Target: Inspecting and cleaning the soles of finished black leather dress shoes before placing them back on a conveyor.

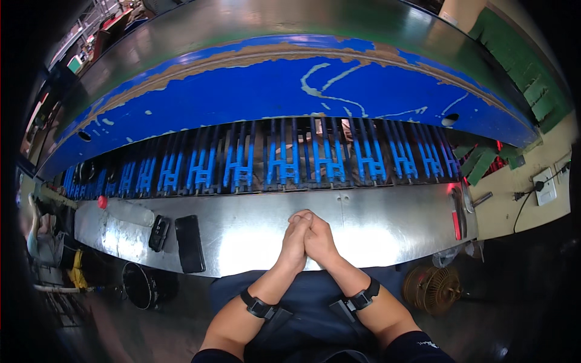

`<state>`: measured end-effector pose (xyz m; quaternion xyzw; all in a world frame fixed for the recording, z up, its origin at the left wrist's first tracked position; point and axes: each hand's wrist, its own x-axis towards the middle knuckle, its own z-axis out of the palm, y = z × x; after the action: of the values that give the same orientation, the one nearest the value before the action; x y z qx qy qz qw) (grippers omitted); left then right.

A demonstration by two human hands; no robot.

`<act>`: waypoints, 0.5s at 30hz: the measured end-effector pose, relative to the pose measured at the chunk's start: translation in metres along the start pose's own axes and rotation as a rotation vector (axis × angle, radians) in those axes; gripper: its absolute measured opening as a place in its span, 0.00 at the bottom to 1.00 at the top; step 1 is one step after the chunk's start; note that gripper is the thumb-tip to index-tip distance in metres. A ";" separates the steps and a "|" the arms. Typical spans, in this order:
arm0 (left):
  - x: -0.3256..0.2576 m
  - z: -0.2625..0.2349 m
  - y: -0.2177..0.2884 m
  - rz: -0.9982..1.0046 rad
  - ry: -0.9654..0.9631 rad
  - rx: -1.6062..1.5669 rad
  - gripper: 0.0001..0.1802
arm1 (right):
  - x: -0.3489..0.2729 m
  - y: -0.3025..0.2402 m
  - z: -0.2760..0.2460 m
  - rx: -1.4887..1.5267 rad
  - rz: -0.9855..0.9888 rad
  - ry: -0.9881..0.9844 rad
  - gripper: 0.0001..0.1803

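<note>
My left hand and my right hand are clasped together over the front middle of a shiny metal bench. Their fingers are closed around each other, and no object shows between them. Both wrists wear black straps. To the left of my hands lies a black phone. Beside it is a small black case, and farther left a clear plastic bottle with a red cap lies on its side.
Behind the bench runs a row of blue metal prongs under a chipped blue panel. Hand tools, one red-handled, lie at the bench's right end. A wall socket is farther right. Below stand a black bucket and a round wire-caged fan.
</note>
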<state>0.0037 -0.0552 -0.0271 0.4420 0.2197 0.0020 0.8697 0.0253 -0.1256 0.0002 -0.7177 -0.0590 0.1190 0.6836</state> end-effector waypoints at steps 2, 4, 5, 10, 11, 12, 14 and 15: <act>-0.002 0.004 0.003 -0.002 -0.005 0.015 0.14 | 0.000 0.001 -0.003 -0.004 -0.004 0.005 0.08; 0.024 -0.039 -0.027 0.006 -0.095 -0.070 0.14 | -0.001 -0.002 0.003 0.009 -0.014 -0.003 0.09; 0.024 -0.040 -0.027 -0.004 -0.110 -0.071 0.14 | -0.001 0.000 0.004 0.016 -0.002 -0.007 0.09; -0.005 0.005 0.005 -0.019 -0.003 -0.032 0.13 | -0.002 -0.002 -0.002 -0.050 -0.008 0.010 0.10; -0.001 0.003 -0.006 0.027 -0.018 -0.037 0.13 | -0.001 0.003 -0.002 -0.006 0.005 0.022 0.10; -0.002 0.003 -0.004 0.040 0.005 -0.032 0.13 | 0.000 0.010 -0.002 0.041 0.023 0.036 0.10; -0.010 0.008 0.015 0.010 -0.031 0.049 0.17 | -0.002 -0.005 0.000 0.013 0.008 0.026 0.10; -0.011 0.009 0.019 -0.009 -0.051 0.090 0.19 | -0.003 -0.012 0.001 -0.011 0.020 0.024 0.10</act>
<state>0.0011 -0.0530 -0.0033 0.4796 0.1994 -0.0232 0.8542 0.0236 -0.1246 0.0128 -0.7233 -0.0443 0.1171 0.6790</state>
